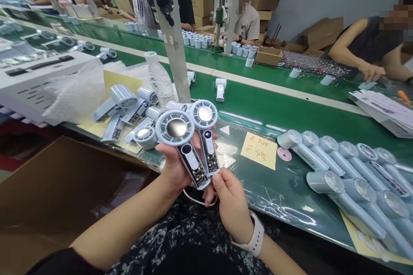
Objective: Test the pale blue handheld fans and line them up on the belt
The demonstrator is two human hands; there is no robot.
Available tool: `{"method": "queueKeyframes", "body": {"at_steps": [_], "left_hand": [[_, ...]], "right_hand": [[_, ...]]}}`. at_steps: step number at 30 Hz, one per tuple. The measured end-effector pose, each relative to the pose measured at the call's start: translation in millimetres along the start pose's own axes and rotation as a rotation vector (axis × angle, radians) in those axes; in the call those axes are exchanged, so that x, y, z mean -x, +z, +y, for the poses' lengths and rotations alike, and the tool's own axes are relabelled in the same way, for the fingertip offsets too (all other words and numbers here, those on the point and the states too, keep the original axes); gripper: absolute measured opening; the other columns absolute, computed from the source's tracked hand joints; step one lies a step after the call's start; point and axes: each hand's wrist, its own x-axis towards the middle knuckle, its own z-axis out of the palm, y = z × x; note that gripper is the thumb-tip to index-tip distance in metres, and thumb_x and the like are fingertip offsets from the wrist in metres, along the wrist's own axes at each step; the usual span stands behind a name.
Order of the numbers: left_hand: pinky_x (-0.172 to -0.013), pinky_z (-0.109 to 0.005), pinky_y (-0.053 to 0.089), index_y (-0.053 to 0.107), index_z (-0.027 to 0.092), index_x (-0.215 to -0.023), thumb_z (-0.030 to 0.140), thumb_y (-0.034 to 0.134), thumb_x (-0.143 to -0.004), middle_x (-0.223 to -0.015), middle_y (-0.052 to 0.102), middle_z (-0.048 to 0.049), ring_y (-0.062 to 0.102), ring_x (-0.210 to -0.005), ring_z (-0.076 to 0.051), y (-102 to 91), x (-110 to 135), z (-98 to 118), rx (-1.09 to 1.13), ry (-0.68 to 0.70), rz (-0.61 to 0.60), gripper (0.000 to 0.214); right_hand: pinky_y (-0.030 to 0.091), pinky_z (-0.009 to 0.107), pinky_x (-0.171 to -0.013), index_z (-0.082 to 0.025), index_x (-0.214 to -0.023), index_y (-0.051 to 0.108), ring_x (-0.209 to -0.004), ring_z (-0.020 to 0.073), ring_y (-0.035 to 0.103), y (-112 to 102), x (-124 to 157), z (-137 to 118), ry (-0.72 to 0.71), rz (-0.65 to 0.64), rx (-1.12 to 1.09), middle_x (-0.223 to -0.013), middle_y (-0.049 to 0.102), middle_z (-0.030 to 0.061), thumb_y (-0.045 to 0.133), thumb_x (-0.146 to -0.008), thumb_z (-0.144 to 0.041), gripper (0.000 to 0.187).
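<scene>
Left hand (174, 172) cradles two glossy round-headed plastic fans (185, 149); right hand (231, 202) pinches one's narrow base (212, 170).

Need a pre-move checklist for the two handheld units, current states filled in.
1. Both units supported: ok. The left hand holds the front unit and the rear unit together.
2. Rear unit's display lit: ok.
3. Front unit's display lit: not ok, it looks dark.
4. White cable plugged in: cannot tell. It loops below the units; its ends are hidden.
5. Right hand hold: cannot tell. It is at the rear unit's lower end; whether it pinches unit or cable is unclear.
6. Bottle capped: ok.
</scene>
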Motion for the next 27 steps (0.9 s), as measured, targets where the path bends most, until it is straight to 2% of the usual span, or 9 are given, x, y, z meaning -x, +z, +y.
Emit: {"method": "queueKeyframes", "body": {"at_steps": [4, 6, 8, 10, 14, 17, 20, 25, 27], "left_hand": [[-0.082, -0.038, 0.061, 0.064, 0.019, -0.068, 0.086, 0.071, -0.052, -0.106, 0.071, -0.0071, 0.068, -0.098, -0.029, -5.2, -2.2, 1.4, -0.03, 0.012, 0.015, 0.069], [-0.089, -0.04, 0.059, 0.069, 0.02, -0.076, 0.082, 0.072, -0.06, -0.108, 0.072, -0.007, 0.067, -0.106, -0.031, -6.9, -0.6, 3.6, -0.059, 0.045, 0.033, 0.064], [-0.091, -0.04, 0.058, 0.073, 0.021, -0.087, 0.07, 0.075, -0.069, -0.111, 0.072, -0.007, 0.066, -0.109, -0.032, -8.5, 4.2, 5.9, -0.106, 0.029, 0.007, 0.052], [-0.086, -0.038, 0.059, 0.075, 0.022, -0.097, 0.054, 0.08, -0.071, -0.111, 0.073, -0.007, 0.068, -0.103, -0.03, -11.0, 11.2, 7.5, -0.205, -0.046, -0.096, 0.042], [-0.086, -0.039, 0.056, 0.076, 0.02, -0.1, 0.034, 0.091, -0.064, -0.099, 0.075, -0.0093, 0.069, -0.091, -0.03, -20.7, 19.0, 5.4, -0.451, -0.178, -0.266, 0.041], [-0.096, -0.038, 0.052, 0.075, 0.018, -0.1, 0.045, 0.083, -0.075, -0.1, 0.074, -0.0095, 0.067, -0.099, -0.027, -29.1, 14.0, 0.8, -0.39, -0.209, -0.166, 0.038], [-0.091, -0.037, 0.055, 0.071, 0.018, -0.099, 0.062, 0.067, -0.084, -0.094, 0.069, -0.0066, 0.067, -0.089, -0.021, -32.3, 8.8, -0.5, -0.224, -0.286, -0.124, 0.047], [-0.067, -0.026, 0.055, 0.058, 0.025, -0.113, 0.024, 0.084, -0.074, -0.088, 0.061, 0.001, 0.061, -0.074, -0.014, -24.1, 13.9, 3.9, -0.164, -0.295, -0.198, 0.046], [-0.064, -0.025, 0.054, 0.057, 0.025, -0.116, 0.025, 0.082, -0.075, -0.089, 0.06, 0.0012, 0.06, -0.073, -0.013, -20.9, 16.1, 4.1, -0.144, -0.296, -0.216, 0.048]], "right_hand": [[0.045, 0.033, -0.072, -0.022, -0.071, 0.05, -0.077, 0.0187, 0.054, -16.6, -2.5, -8.6, -0.184, -0.035, 0.274, -0.081, 0.057, 0.0034, 0.045, -0.101, -0.051, 0.042], [0.047, 0.037, -0.082, -0.022, -0.071, 0.052, -0.092, 0.0223, 0.057, -24.8, -4.8, -11.7, -0.264, 0.067, 0.406, -0.096, 0.06, 0.0073, 0.042, -0.102, -0.047, 0.041], [0.042, 0.045, -0.103, -0.022, -0.094, 0.063, -0.124, 0.0281, 0.051, -31.4, -8.3, -12.7, -0.287, 0.208, 0.518, -0.129, 0.057, 0.012, 0.044, -0.101, -0.048, 0.033], [0.033, 0.051, -0.115, -0.023, -0.132, 0.055, -0.143, 0.0295, 0.037, -36.3, -12.9, -12.5, -0.268, 0.196, 0.481, -0.152, 0.043, 0.0118, 0.046, -0.1, -0.052, 0.044], [0.05, 0.046, -0.102, -0.024, -0.135, 0.056, -0.124, 0.0306, 0.058, -44.5, -22.0, -11.8, -0.205, -0.083, 0.116, -0.133, 0.063, 0.0112, 0.062, -0.089, -0.061, 0.058], [0.057, 0.042, -0.087, -0.026, -0.123, 0.058, -0.097, 0.0268, 0.066, -50.2, -23.5, -11.8, -0.184, -0.021, -0.018, -0.115, 0.067, 0.0088, 0.079, -0.076, -0.056, 0.06], [0.056, 0.036, -0.074, -0.027, -0.118, 0.055, -0.077, 0.0192, 0.061, -53.9, -19.6, -11.9, -0.136, 0.041, -0.062, -0.099, 0.062, 0.0033, 0.079, -0.08, -0.045, 0.048], [0.055, 0.035, -0.074, -0.027, -0.123, 0.051, -0.084, 0.0189, 0.061, -54.8, -13.9, -12.7, -0.121, -0.013, -0.177, -0.111, 0.061, 0.0057, 0.065, -0.092, -0.042, 0.037], [0.055, 0.034, -0.071, -0.027, -0.125, 0.05, -0.085, 0.019, 0.062, -53.8, -13.9, -11.9, -0.121, -0.04, -0.209, -0.111, 0.061, 0.0056, 0.066, -0.093, -0.04, 0.038]]}}
